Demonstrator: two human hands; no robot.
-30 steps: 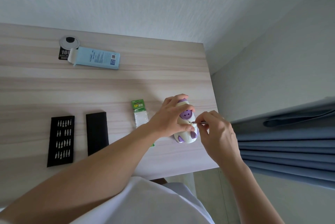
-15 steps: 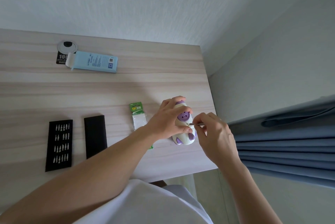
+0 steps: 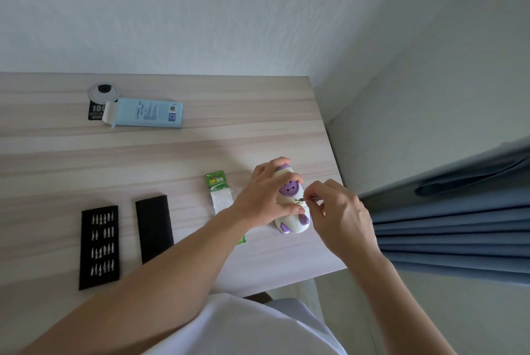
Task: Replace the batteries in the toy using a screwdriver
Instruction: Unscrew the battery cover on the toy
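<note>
Clasping rounded, glossy white-and-purple plastic toy (image 3: 289, 221) with left grip (image 3: 262, 196), on pale wood-grain surface (image 3: 200, 148); pinching thin metal screwdriver (image 3: 311, 197) at toy's middle with right grip (image 3: 339, 212).

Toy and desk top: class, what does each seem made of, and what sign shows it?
Toy: likely moulded plastic, smooth cream shell with purple patches, rounded edges. Desk top: pale wood-grain streaks, matt; laminate or real wood, cannot tell.
</note>
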